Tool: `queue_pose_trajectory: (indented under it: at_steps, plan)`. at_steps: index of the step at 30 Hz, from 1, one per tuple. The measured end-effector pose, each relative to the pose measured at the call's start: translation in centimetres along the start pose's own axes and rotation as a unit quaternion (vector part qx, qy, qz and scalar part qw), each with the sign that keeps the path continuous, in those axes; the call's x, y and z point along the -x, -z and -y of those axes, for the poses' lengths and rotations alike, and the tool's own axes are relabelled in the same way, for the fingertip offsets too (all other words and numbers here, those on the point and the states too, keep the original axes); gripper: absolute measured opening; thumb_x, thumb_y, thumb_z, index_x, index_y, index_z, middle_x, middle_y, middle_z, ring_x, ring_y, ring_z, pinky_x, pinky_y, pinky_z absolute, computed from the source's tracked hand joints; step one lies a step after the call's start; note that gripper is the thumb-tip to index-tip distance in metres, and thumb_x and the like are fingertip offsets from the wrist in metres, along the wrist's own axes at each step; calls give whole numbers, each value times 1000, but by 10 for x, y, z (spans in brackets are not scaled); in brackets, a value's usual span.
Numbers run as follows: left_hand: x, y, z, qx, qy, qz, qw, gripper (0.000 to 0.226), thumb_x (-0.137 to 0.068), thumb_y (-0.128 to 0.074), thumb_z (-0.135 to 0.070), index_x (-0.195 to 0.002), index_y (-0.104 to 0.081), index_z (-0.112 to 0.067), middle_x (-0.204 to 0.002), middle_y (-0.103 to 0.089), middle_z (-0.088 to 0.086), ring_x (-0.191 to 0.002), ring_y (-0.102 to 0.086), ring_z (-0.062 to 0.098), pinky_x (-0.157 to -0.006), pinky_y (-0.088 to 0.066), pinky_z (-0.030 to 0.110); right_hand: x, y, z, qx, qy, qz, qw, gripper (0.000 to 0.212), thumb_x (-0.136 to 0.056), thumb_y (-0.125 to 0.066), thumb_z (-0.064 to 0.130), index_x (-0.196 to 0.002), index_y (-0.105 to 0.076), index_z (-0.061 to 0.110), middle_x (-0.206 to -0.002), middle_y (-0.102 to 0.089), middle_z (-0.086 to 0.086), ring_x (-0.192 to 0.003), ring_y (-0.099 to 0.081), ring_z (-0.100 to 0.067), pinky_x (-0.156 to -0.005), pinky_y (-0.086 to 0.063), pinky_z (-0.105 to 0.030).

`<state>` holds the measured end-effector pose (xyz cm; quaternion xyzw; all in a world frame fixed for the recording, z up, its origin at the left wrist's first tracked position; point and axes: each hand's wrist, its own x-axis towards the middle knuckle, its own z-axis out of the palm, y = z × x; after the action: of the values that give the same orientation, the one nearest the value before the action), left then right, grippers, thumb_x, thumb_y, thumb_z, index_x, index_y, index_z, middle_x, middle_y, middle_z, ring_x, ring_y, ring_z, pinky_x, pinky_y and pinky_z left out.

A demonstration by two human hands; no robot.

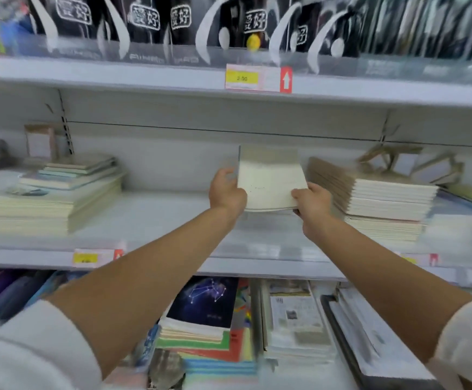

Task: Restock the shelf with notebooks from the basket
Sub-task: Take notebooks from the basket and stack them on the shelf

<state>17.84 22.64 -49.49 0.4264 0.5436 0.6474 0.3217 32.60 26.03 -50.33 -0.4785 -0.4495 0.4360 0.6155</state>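
**Nearly shelved: cream notebooks held over the middle shelf**

Broadly, white store shelving fills my view. The middle shelf (159, 220) is smooth, pale board with a bare stretch at its centre. The upper shelf (144, 73) sits low over it, so I judge there is little headroom and the load should slide in flat. Below, the bottom shelf is crowded with goods, among them a constellation-cover notebook (204, 302). The basket is out of view.

On the middle shelf a broad left stack (46, 204) of pale books lies well apart from the gap. A tall right stack (384, 198) of cream notebooks stands just beside my load.

That load is a thin batch of cream notebooks (271, 184), held tilted, front edge low, just above the bare board. I cannot tell whether the far edge touches the shelf. It looks light, soft-covered and bendy, and smooth covers like these may slip over one another. I judge it best held at opposite edges and kept squeezed square, not pinched at one corner.

My left hand (226, 192) is curled round the batch's left edge. My right hand (312, 204) grips the near right corner, thumb on top and fingers underneath.

Smallest, a yellow price tag (242, 78) reads 2.00 on the upper shelf's lip.
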Motion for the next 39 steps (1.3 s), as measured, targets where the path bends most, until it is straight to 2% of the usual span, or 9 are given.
queue_pose_trajectory:
  at_steps: [5, 10, 12, 15, 20, 25, 29, 33, 39]
  plan:
    - [-56, -40, 1, 28, 25, 20, 999, 69, -85, -51, 11, -143, -35, -21, -135, -53, 11, -119, -54, 24, -100, -45, 30, -51, 8, 3, 31, 8, -42, 999, 11, -82, -62, -2, -75, -59, 6, -73, -54, -8, -73, -49, -21, -66, -42, -34]
    - [-80, -52, 33, -72, 6, 66, 995, 69, -89, -51, 4, -147, -25, -20, -136, -55, 6, -119, -55, 24, -91, -44, 26, -82, 14, -13, 82, -32, 11, 996, 8, -78, -69, 3, -85, -66, 4, -82, -57, -11, -74, -52, -23, -64, -42, -29]
    - [-79, -52, 53, -140, -34, 54, 988, 57, -91, -56, -6, -143, -34, -15, -136, -54, 6, -122, -52, 25, -94, -42, 25, -84, 17, -28, 129, -38, 53, 989, 8, -78, -71, 9, -84, -66, 9, -83, -58, -7, -69, -50, -19, -56, -36, -27]
    - [-79, -49, 72, -134, -81, 33, 987, 47, -92, -62, -27, -135, -50, -13, -132, -55, 5, -126, -48, 23, -101, -40, 27, -86, 23, -48, 117, -25, 89, 989, 22, -79, -72, 9, -74, -57, 25, -79, -56, 13, -75, -53, -5, -70, -40, -28]
    - [-82, -30, 78, -160, -95, 139, 973, 61, -91, -59, -47, -141, -47, -13, -144, -47, 0, -133, -42, 13, -98, -30, 18, -102, 30, -54, 111, -20, 157, 981, 43, -82, -73, 12, -121, -57, 15, -115, -64, 12, -109, -60, -12, -100, -44, -30]
    - [-93, -23, 82, -172, -125, 125, 969, 60, -89, -65, -39, -126, -53, 6, -135, -51, 23, -129, -47, 31, -107, -36, 37, -105, 23, -55, 116, 31, 147, 982, 11, -82, -74, 9, -86, -66, 15, -78, -72, 11, -69, -67, -1, -57, -49, -10]
    - [-101, -19, 85, -185, -116, 148, 965, 69, -81, -73, -38, -139, -50, -9, -139, -55, 7, -126, -52, 15, -109, -36, 25, -108, 20, -62, 134, 78, 129, 979, 15, -83, -74, 12, -89, -66, 23, -56, -64, 26, -55, -58, 17, -48, -40, 0]
    - [-110, -19, 87, -186, -110, 133, 967, 65, -80, -73, -42, -136, -54, -16, -134, -60, 4, -121, -57, 14, -106, -41, 26, -111, 20, -62, 191, 118, 114, 968, 54, -83, -75, 27, -123, -60, -6, -102, -65, 8, -98, -62, -4, -62, -42, -10]
    - [-119, -20, 90, -192, -104, 159, 963, 61, -90, -62, -42, -143, -45, -17, -145, -49, 2, -133, -46, 15, -114, -33, 32, -118, 15, -58, 228, 107, 133, 958, 54, -85, -74, 20, -130, -55, -2, -113, -65, 1, -79, -61, 15, -70, -43, 1]
